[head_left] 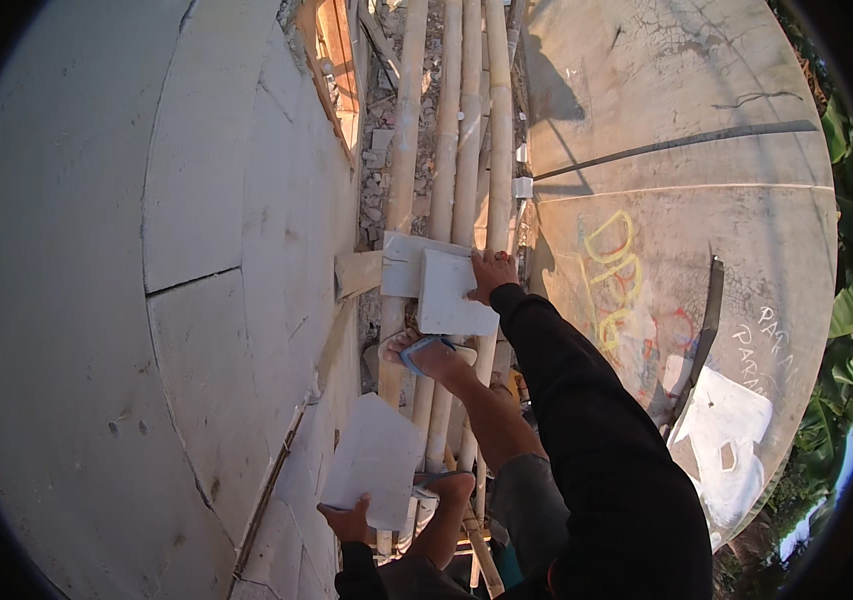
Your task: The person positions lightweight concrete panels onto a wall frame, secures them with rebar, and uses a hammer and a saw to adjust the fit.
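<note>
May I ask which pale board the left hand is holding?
The pale board left of the lower foot, its bottom edge in the left hand; the right hand grips another board, higher in view.

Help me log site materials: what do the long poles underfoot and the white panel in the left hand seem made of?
Poles: probably bamboo, dull tan, being round, slightly uneven and faintly jointed. White panel: matte and flat with straight edges, perhaps lightweight concrete or plasterboard; the look leaves it open.
</note>
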`<state>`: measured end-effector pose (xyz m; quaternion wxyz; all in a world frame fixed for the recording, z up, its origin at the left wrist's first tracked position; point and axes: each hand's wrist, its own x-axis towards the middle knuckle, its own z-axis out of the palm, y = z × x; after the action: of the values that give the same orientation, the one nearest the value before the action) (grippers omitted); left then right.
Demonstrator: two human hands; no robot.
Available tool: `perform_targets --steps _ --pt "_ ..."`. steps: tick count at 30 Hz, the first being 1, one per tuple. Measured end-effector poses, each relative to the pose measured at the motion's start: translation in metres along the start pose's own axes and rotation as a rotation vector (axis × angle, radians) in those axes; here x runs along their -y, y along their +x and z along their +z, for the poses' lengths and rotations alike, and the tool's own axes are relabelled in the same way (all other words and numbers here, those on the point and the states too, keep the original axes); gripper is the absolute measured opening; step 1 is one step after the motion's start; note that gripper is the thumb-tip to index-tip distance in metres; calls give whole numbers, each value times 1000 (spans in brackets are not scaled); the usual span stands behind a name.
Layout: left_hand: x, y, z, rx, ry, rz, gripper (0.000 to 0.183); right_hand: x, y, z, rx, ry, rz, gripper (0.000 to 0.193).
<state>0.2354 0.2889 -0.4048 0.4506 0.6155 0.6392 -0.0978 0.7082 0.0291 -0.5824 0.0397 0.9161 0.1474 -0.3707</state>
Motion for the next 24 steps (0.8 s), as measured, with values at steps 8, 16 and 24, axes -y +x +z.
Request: perform_targets --steps 8,16,24 --pt "-57 -8 -7 -27 192 3 80 -16 11 6 176 258 -11 104" --pt "-116 -30 5 -37 239 73 78 5 -28 -22 256 129 -31 96" --pt "-184 -61 -20 -5 268 232 78 -14 -155 -102 166 272 211 93"
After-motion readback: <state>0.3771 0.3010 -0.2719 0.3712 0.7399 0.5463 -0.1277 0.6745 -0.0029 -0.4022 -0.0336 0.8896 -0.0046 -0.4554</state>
